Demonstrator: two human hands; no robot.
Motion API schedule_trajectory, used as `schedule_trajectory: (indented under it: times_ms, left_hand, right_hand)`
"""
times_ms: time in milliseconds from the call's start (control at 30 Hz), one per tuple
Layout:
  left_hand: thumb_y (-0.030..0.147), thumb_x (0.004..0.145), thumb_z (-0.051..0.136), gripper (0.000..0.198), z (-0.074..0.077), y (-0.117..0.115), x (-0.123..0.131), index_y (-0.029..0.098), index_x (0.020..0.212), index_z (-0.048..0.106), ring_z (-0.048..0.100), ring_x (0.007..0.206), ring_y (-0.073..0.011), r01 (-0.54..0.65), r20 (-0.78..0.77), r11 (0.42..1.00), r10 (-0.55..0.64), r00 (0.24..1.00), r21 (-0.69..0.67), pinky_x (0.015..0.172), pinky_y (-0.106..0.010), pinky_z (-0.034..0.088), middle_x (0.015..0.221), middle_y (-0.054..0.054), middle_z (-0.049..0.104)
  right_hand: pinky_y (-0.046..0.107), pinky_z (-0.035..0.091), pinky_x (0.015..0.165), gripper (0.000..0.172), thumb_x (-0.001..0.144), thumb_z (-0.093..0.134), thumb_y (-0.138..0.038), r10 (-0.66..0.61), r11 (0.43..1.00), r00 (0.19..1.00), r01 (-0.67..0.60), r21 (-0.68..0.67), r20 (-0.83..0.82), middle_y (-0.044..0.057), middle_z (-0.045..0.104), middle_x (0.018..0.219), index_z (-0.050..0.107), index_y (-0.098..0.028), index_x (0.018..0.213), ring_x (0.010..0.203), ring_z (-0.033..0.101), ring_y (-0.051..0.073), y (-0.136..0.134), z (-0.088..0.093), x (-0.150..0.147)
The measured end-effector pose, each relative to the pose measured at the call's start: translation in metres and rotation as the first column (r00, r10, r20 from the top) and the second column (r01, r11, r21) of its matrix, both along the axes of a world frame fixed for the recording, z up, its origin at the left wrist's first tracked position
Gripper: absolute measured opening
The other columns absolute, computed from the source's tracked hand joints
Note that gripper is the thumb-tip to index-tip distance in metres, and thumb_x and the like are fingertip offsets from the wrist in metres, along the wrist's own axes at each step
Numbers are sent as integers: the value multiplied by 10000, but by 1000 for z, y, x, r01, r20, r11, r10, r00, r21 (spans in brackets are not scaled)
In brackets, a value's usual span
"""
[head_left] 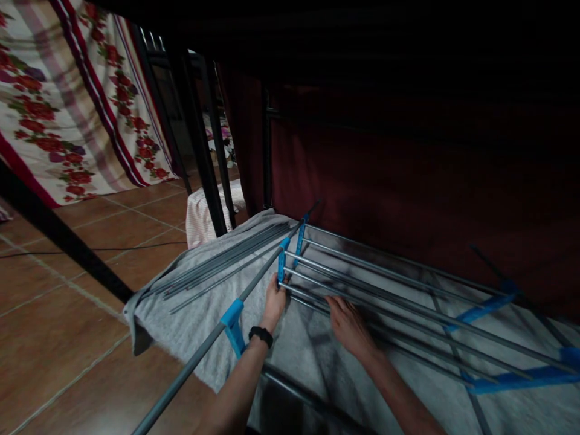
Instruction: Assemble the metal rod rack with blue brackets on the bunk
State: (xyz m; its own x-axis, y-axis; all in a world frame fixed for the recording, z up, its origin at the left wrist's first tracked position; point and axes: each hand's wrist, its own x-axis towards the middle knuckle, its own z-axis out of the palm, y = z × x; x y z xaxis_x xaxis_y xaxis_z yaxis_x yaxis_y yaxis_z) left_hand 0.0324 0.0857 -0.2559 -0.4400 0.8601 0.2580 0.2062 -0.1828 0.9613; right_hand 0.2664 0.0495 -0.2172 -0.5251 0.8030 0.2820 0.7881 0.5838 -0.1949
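Observation:
A rack of grey metal rods (389,290) joined by blue plastic connectors (281,264) lies on a grey towel (199,314). My left hand (274,300), with a black band on the wrist, is closed around the near end of the blue connector piece. My right hand (348,326) rests on the lowest rods of the rack, fingers curled around one rod. A long grey pole (199,356) with a blue clip (234,320) runs diagonally past my left forearm. Several loose grey rods (226,260) lie on the towel to the left.
Brown tiled floor (67,326) spreads to the left. A floral sheet (67,103) hangs at the upper left. Black frame legs (199,151) stand behind the towel, and a dark red cloth (408,181) hangs at the back. A white bundle (202,217) sits by the legs.

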Motion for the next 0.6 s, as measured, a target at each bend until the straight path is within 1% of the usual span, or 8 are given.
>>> schedule_trajectory:
  times_ms: [67, 133, 233, 300, 433, 500, 600]
  left_hand:
    - [285, 873, 466, 201, 0, -1, 1, 172, 986, 586, 611, 982, -189, -20, -29, 1000, 20, 999, -5, 914, -332, 467, 1015, -90, 666]
    - [275, 875, 457, 189, 1, -1, 1, 173, 984, 573, 603, 973, -187, -19, -34, 1000, 19, 999, -10, 921, -335, 459, 1025, -93, 655]
    - [262, 842, 501, 156, 0, 0, -1, 175, 950, 573, 595, 921, -186, 17, 16, 1000, -17, 1000, 3, 891, -329, 458, 969, -74, 647]
    - [226, 800, 530, 130, -2, 1, -3, 178, 909, 582, 589, 888, -183, 27, 72, 999, -29, 997, 39, 871, -318, 454, 910, -54, 644]
    - [155, 711, 557, 170, -4, 2, -1, 181, 874, 600, 573, 815, -167, 21, 167, 994, -40, 985, 111, 820, -294, 457, 861, -25, 650]
    - [143, 682, 556, 205, -3, 4, 1, 182, 874, 616, 568, 771, -159, 15, 220, 993, -40, 975, 113, 781, -282, 465, 836, -17, 658]
    - [129, 645, 541, 244, -2, 6, 4, 180, 860, 644, 581, 778, -159, -19, 299, 994, -16, 954, 111, 785, -276, 474, 836, -19, 678]
  right_hand:
    - [345, 442, 980, 476, 919, 385, -142, 28, 999, 997, -31, -39, -78, 74, 578, 1322, 482, -230, 1377, 1146, 573, 229, 6, 6, -24]
    - [326, 444, 987, 440, 952, 357, -182, 49, 995, 990, -59, -76, -136, 80, 572, 1333, 484, -221, 1372, 1179, 564, 216, 13, 12, -52]
    - [320, 449, 983, 404, 982, 332, -238, 74, 986, 986, -95, -137, -151, 90, 595, 1295, 502, -206, 1347, 1177, 569, 209, 22, 20, -88]
    - [310, 468, 942, 385, 984, 358, -276, 81, 977, 988, -105, -188, -135, 90, 608, 1267, 511, -212, 1332, 1128, 595, 206, 26, 25, -105]
    - [305, 482, 868, 355, 990, 352, -282, 59, 970, 996, -73, -231, -65, 71, 628, 1216, 526, -253, 1298, 1059, 617, 209, 29, 31, -119]
    - [308, 482, 840, 365, 997, 309, -253, 58, 968, 998, -55, -246, 5, 60, 641, 1182, 535, -274, 1284, 1015, 629, 208, 30, 33, -121]
    - [320, 482, 817, 403, 1004, 262, -239, 91, 961, 992, -65, -268, 86, 54, 643, 1179, 513, -297, 1313, 956, 642, 207, 34, 33, -119]
